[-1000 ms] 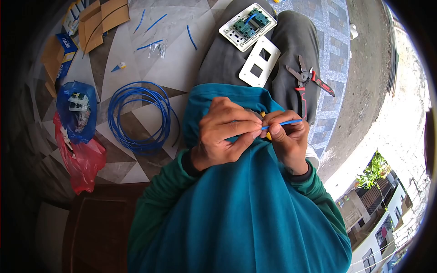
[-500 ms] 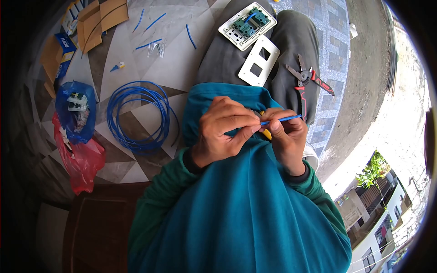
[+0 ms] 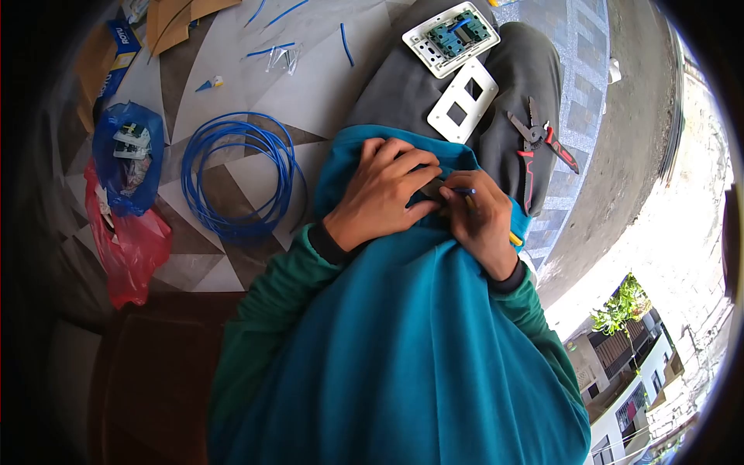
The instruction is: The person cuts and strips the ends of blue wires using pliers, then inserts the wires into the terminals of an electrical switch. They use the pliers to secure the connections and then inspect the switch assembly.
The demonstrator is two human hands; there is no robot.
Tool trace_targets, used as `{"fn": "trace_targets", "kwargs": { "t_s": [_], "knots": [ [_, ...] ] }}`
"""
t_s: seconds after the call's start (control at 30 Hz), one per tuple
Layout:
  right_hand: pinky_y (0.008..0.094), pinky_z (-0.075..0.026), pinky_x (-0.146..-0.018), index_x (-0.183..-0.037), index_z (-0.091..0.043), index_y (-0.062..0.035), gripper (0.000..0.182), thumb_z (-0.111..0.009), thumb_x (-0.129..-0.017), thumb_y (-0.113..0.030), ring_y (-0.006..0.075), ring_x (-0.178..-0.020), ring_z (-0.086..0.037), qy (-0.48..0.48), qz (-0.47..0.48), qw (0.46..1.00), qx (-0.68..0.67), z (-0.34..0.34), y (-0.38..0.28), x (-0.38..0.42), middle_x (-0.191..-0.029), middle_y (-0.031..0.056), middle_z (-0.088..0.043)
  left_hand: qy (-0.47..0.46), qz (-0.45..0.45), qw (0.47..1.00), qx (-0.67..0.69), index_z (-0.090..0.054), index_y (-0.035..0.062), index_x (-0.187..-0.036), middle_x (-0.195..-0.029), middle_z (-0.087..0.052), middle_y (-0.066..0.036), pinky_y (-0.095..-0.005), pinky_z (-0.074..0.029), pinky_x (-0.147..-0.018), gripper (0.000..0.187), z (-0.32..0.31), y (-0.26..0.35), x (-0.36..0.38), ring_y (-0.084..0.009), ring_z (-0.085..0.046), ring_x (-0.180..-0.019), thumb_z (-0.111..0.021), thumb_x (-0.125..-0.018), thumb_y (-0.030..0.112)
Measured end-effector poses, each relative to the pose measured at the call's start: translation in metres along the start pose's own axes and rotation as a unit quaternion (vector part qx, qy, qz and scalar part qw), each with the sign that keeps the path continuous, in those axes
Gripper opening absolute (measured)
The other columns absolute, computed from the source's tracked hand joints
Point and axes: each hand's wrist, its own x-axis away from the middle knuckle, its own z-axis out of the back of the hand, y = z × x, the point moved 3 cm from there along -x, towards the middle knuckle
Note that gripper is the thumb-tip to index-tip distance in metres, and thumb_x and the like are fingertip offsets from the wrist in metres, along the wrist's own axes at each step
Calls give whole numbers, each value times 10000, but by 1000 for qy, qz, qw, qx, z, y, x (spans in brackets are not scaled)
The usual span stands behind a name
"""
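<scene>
My left hand (image 3: 387,186) lies over the teal shirt on my lap, fingers spread and slightly bent, thumb apart. Close to its fingertips is the greyish head of a tool (image 3: 432,189), mostly hidden. My right hand (image 3: 484,221) is closed with a short blue wire (image 3: 465,191) between thumb and fingers. A yellow handle (image 3: 515,239) sticks out below that hand, apparently part of the same tool. On my thighs rest a white socket box with green modules (image 3: 449,39), a white cover plate (image 3: 463,101) with two square openings, and red-black wire strippers (image 3: 535,138).
On the tiled floor at left lie a coil of blue wire (image 3: 240,174), several cut wire pieces (image 3: 346,45), a small clear plastic bag (image 3: 284,59), and blue (image 3: 128,182) and red (image 3: 128,252) plastic bags. Cardboard boxes (image 3: 167,27) stand at the upper left.
Both hands have lowered to the lap and moved apart; the left has let go of the blue wire and spread its fingers. The right keeps the wire, and the yellow handle now shows below it.
</scene>
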Motion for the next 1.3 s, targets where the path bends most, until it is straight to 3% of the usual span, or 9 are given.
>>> {"fn": "trace_targets", "kwargs": {
  "t_s": [0.43,0.5,0.6,0.9,0.97,1.03,1.1,1.17,1.3],
  "knots": [
    [373,-473,-625,-852,-549,-4,254,-649,-657,124,287,-732,-581,12,65,996,61,-2,-12,-1,-848,112,-617,22,-12,999,27,-692,99,-976,-1096,-629,24,-387,-347,-910,390,-1,-5,2,-192,-524,-1036,-813,-621,205],
    [373,-473,-619,-846,-554,-5,235,-651,-665,108,278,-717,-573,-42,64,993,86,-5,-7,-4,-841,103,-613,16,-9,999,28,-691,97,-978,-1095,-629,24,-388,-347,-911,389,-2,-3,5,-192,-524,-1037,-812,-623,204],
    [369,-471,-613,-838,-561,-5,201,-652,-683,85,271,-706,-567,12,80,992,95,-1,-19,-5,-829,100,-608,18,-7,999,26,-690,96,-979,-1096,-629,22,-388,-347,-911,388,-1,-8,0,-193,-525,-1038,-810,-625,201],
    [356,-480,-607,-829,-594,-12,177,-699,-701,52,276,-723,-587,29,54,996,60,-3,-12,-1,-820,94,-625,17,-9,999,28,-694,103,-988,-1100,-630,17,-389,-347,-916,386,1,-9,-2,-189,-533,-1047,-806,-625,173],
    [323,-483,-607,-837,-604,-3,143,-710,-747,26,237,-695,-602,-6,42,995,85,1,-16,4,-821,106,-638,29,-6,997,66,-694,100,-988,-1088,-634,11,-388,-347,-916,383,3,-5,2,-188,-545,-1037,-805,-625,149],
    [281,-490,-618,-859,-608,14,113,-708,-815,-14,166,-685,-615,21,-125,987,-101,5,-7,4,-844,98,-666,48,-12,995,82,-692,94,-983,-1046,-655,1,-380,-356,-905,369,9,-4,-2,-193,-577,-997,-809,-637,141],
    [253,-497,-638,-879,-617,24,113,-673,-887,-74,124,-703,-615,67,-134,968,-203,9,-8,10,-863,103,-678,71,-6,988,137,-691,89,-970,-987,-679,-15,-364,-379,-870,339,16,5,2,-201,-609,-926,-814,-658,142],
    [261,-504,-642,-883,-620,22,121,-652,-908,-92,134,-716,-610,73,-194,888,-411,13,-8,5,-864,119,-667,107,-20,982,157,-692,89,-943,-928,-694,-25,-345,-397,-829,297,23,12,-4,-198,-626,-864,-815,-678,139],
    [278,-502,-654,-890,-599,29,144,-648,-913,-105,159,-715,-603,60,-196,833,-513,13,-10,3,-871,158,-652,151,-20,973,171,-692,104,-866,-863,-693,2,-342,-396,-809,201,25,20,-2,-174,-620,-817,-800,-699,129]
  ]
}}
